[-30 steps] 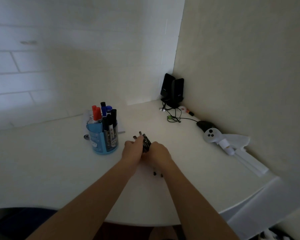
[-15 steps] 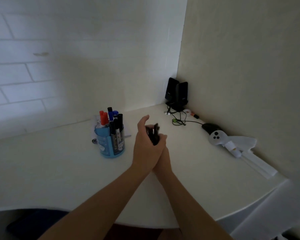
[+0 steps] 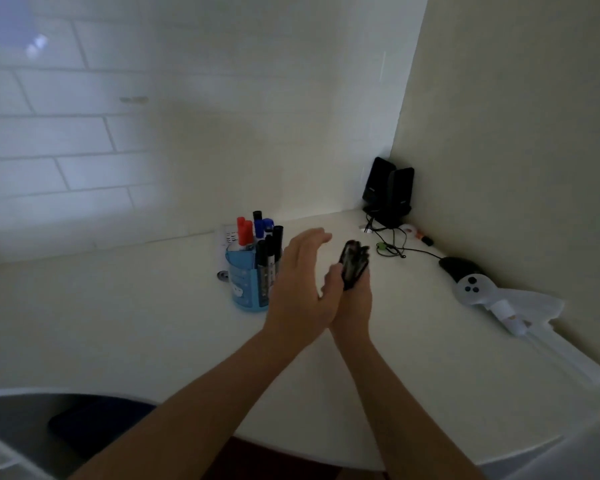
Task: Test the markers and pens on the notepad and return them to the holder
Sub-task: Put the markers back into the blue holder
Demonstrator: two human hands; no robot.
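A blue holder [image 3: 245, 289] stands on the white desk [image 3: 118, 323], filled with red, blue and black markers [image 3: 257, 233]. Behind it lies a white notepad [image 3: 226, 236], mostly hidden by the holder. My right hand [image 3: 352, 299] grips a bundle of black pens [image 3: 354, 263], held upright above the desk just right of the holder. My left hand [image 3: 300, 285] is raised beside the bundle with straight fingers, its palm facing the pens, and holds nothing.
Two black speakers [image 3: 388, 192] with cables [image 3: 392, 249] stand in the corner. A black mouse [image 3: 459, 266] and a white controller [image 3: 471, 292] on white paper lie at the right wall. A small grey object [image 3: 223, 275] sits left of the holder.
Both hands gathered the black pens from the desk and lifted them. My left hand has since let go and opened beside the bundle, which my right hand now holds alone.
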